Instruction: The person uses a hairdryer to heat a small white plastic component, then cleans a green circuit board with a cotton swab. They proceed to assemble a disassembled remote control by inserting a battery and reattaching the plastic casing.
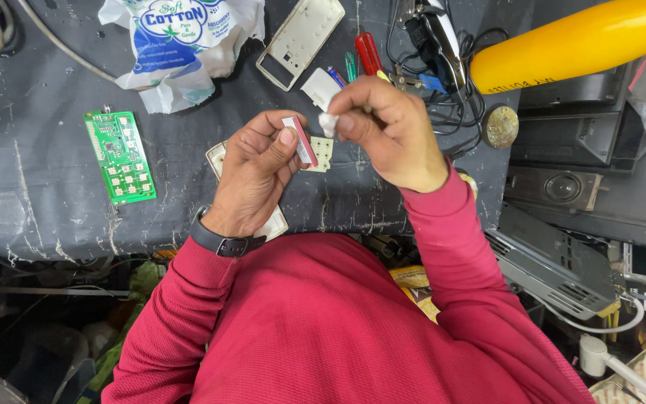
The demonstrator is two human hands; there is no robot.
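Red sleeves fill the bottom of the view, and above them both my hands meet over the middle of the dark worktop [39, 187]. My left hand [257, 173], with a black wristband [226, 243] on the wrist, is closed around a small flat part with a red edge [300, 140]; the thumb presses it against the curled fingers so it stands tilted, its upper end toward my right hand. My right hand [389, 131] has thumb and forefinger pinched tight on a little wad of white cotton [327, 123], which sits just beside the top of the red-edged part, touching it or very nearly; I cannot tell which.

Under my hands lie a pale key pad sheet [321, 153] and a white casing half [274, 223], partly covered. Toward the worktop's left edge lies a green circuit board [120, 155], flat and well apart from my hands. Near the far edge sit a torn white cotton bag with blue print [177, 45], an empty white casing frame [300, 39], and red-handled and green-handled screwdrivers [368, 54] beside a tangle of black wires [443, 45]. A yellow cylinder [577, 41] juts in from the far right corner, with a round rusty disc [500, 126] below it. Off the right edge, black and grey electronic housings [562, 187] are stacked.
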